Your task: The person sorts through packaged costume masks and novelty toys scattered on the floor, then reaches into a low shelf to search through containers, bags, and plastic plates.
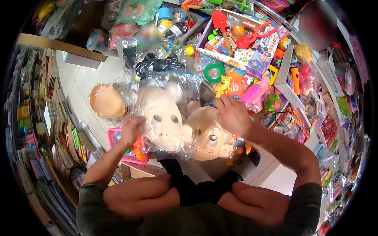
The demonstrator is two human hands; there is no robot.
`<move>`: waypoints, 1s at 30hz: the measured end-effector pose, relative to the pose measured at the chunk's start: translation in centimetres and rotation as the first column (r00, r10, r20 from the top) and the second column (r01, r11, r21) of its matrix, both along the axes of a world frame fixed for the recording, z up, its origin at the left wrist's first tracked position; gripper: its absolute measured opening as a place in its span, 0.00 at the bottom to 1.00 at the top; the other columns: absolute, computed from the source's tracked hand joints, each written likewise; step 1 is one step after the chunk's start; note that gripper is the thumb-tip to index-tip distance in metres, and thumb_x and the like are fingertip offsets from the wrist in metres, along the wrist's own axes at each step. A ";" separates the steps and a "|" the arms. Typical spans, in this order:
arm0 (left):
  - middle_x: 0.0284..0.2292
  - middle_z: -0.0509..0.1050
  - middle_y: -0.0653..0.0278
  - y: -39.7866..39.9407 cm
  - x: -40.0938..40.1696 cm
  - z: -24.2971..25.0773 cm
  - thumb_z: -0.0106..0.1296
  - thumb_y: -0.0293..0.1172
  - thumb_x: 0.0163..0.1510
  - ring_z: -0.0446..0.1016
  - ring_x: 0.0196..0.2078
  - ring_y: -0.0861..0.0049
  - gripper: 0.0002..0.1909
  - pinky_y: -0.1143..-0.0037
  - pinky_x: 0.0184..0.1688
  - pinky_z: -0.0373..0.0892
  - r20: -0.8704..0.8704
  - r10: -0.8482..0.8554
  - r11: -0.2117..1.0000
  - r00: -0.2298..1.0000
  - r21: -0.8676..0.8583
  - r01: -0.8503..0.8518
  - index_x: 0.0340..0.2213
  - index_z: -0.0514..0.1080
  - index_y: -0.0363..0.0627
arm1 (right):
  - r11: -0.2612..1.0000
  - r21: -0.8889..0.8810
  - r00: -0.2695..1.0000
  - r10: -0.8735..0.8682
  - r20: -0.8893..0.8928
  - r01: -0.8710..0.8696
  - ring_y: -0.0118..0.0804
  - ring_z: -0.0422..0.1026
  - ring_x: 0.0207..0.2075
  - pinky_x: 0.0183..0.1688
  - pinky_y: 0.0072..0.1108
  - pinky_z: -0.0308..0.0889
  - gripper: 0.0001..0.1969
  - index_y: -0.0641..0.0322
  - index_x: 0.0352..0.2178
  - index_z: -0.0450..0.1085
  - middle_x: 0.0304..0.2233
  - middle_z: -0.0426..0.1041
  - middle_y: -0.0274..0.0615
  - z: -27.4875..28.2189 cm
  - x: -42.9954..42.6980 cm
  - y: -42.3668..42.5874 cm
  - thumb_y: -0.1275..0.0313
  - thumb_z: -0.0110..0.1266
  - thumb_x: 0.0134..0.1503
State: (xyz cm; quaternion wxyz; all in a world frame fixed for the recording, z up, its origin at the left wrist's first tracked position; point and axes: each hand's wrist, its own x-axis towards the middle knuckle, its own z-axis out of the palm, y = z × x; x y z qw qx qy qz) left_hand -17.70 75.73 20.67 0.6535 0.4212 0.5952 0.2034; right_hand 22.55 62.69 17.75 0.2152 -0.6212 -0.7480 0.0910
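Observation:
A pale, animal-like mask (161, 118) in a clear plastic bag lies before me, its eye holes facing up. My left hand (132, 128) grips the bag at its left edge. To the right, a peach-coloured face mask (209, 138) with a round eye and a large ear lies partly under that clear bag. My right hand (233, 115) is over the upper right of the peach mask, its fingertips bent down just below a yellow toy animal (221, 87). The fingers hide whatever is under them.
Wrapped, stacked peach masks (106, 101) lie on the tiled floor at left. A pink basket (110, 137) stands near my left forearm. Beyond are a toy-filled box (203, 51) with a red toy shovel (220, 20), and a green ring (214, 72). Books (38, 118) line the left side.

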 end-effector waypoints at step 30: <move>0.68 0.59 0.52 2.5 16.9 1.6 0.43 0.24 0.64 0.56 0.70 0.68 0.34 0.72 0.71 0.52 0.332 -0.434 0.898 0.838 0.080 0.433 0.69 0.49 0.34 | 0.979 -0.132 0.987 0.149 -0.062 -0.156 0.60 0.72 0.49 0.49 0.41 0.71 0.17 0.66 0.47 0.68 0.48 0.70 0.51 17.3 4.7 9.3 0.78 0.58 0.56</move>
